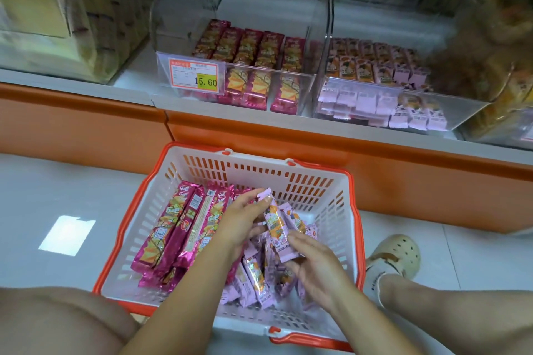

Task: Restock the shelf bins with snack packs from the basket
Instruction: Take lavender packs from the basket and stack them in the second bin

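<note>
Left hand point(242, 222) and right hand point(317, 265) grip one lilac pack point(275, 228). Its long axis points toward the shelf point(259, 121). The lilac bin point(375, 85) lies ahead-right, nearer the right hand.

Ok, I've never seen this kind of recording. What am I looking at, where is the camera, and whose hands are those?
No robot here: a person wears one wide-angle camera on the head, so you look down at their own hands. A white basket stands on the floor, magenta packs on its left side, lilac packs on its right. The left hand pinches the top of one lilac pack; the right hand holds its lower end. Above stand two clear bins: the left bin holds matching magenta packs and the right bin lilac ones.
</note>
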